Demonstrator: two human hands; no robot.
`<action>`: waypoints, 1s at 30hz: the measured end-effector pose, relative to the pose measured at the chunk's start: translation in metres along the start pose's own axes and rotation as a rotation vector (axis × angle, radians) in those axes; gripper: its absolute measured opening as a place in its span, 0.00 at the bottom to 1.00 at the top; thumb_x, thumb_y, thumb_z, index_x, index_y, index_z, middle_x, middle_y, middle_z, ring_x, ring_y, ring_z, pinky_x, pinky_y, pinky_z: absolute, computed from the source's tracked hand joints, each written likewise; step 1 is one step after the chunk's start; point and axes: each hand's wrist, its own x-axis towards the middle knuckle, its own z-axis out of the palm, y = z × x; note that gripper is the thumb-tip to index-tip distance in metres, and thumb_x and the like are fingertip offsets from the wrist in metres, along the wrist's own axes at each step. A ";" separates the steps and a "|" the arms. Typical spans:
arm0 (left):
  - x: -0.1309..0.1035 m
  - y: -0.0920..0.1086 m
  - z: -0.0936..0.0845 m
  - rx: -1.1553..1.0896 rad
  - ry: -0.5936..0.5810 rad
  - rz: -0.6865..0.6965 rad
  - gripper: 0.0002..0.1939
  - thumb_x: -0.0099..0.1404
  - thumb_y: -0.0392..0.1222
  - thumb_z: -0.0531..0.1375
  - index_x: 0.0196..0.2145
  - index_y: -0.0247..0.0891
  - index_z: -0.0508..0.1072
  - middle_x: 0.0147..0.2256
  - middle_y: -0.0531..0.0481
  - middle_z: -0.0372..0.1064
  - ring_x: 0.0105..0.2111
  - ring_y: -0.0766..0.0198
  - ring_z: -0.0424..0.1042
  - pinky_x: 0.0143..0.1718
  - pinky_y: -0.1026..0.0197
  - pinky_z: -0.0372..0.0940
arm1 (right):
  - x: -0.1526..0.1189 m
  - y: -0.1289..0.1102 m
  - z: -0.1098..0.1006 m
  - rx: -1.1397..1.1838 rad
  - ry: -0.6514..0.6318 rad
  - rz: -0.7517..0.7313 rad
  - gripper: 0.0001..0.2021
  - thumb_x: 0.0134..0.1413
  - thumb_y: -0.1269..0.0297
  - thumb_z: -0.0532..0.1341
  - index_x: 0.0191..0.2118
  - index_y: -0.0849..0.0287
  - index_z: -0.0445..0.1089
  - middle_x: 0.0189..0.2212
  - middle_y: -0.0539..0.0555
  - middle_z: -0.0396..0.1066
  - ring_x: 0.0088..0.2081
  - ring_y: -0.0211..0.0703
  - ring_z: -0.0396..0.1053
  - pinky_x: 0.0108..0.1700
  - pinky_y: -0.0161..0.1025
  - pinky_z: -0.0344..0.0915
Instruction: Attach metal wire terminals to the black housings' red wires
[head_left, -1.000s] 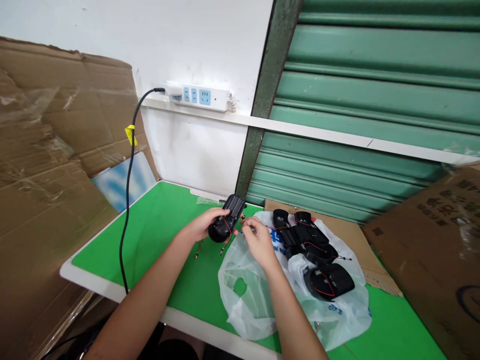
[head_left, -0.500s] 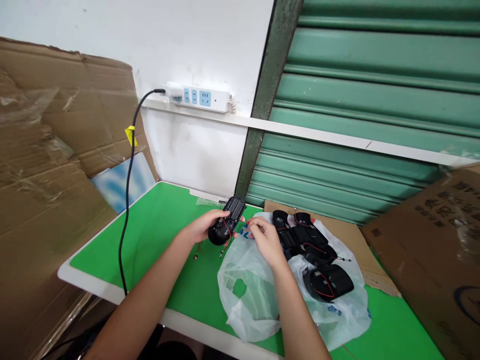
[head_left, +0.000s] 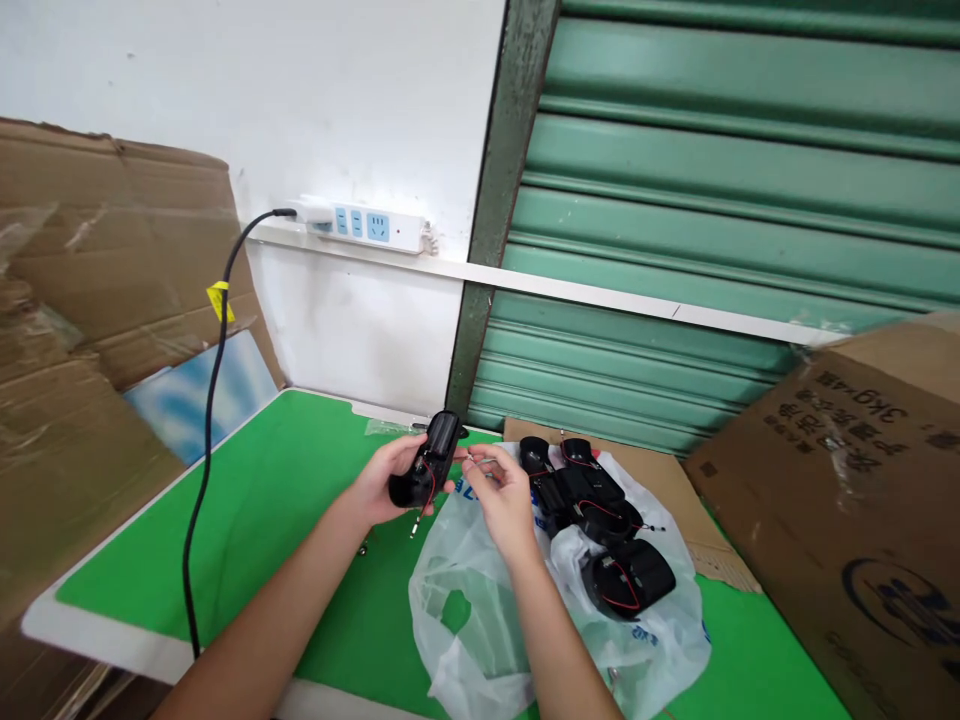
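Note:
My left hand [head_left: 384, 482] is wrapped round a black plastic housing [head_left: 439, 452], held tilted above the green table. A thin red wire runs over the housing, and a small metal-tipped end [head_left: 414, 528] hangs below it. Close to the housing's right side, my right hand [head_left: 496, 490] pinches a tiny light-coloured piece [head_left: 470, 458], too small to name. On a white plastic bag [head_left: 480, 640] at the right lie several similar black housings [head_left: 634, 580] with red wires.
The green table [head_left: 247, 530] carries a flat piece of cardboard [head_left: 712, 545] under the bag. Cardboard boxes [head_left: 855, 480] stand on both sides. A black cable [head_left: 206, 450] drops from a power strip [head_left: 367, 226] at the left. Small metal bits [head_left: 363, 549] lie near my left wrist.
The view has shifted, so most things sit further left and lower. The housing in my left hand has turned, and my right hand's fingers are closer to it.

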 end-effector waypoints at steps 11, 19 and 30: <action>0.003 -0.006 0.004 0.029 -0.030 -0.013 0.27 0.69 0.50 0.52 0.60 0.33 0.69 0.51 0.35 0.75 0.30 0.57 0.78 0.17 0.60 0.71 | 0.005 0.004 -0.003 0.086 0.125 0.123 0.18 0.41 0.50 0.71 0.30 0.61 0.76 0.30 0.56 0.76 0.25 0.39 0.66 0.21 0.33 0.60; 0.013 -0.011 -0.009 0.235 0.026 -0.070 0.26 0.68 0.50 0.51 0.55 0.30 0.71 0.46 0.35 0.76 0.39 0.54 0.78 0.32 0.56 0.76 | 0.006 -0.001 -0.012 -0.094 0.092 -0.049 0.13 0.49 0.54 0.66 0.28 0.60 0.77 0.32 0.56 0.77 0.30 0.41 0.70 0.29 0.35 0.65; 0.012 -0.014 -0.010 0.437 0.076 -0.100 0.26 0.67 0.50 0.48 0.52 0.29 0.71 0.39 0.37 0.77 0.38 0.54 0.76 0.28 0.59 0.73 | 0.003 0.004 -0.011 -0.276 -0.136 -0.127 0.07 0.51 0.62 0.65 0.29 0.59 0.79 0.29 0.55 0.76 0.27 0.38 0.69 0.29 0.34 0.64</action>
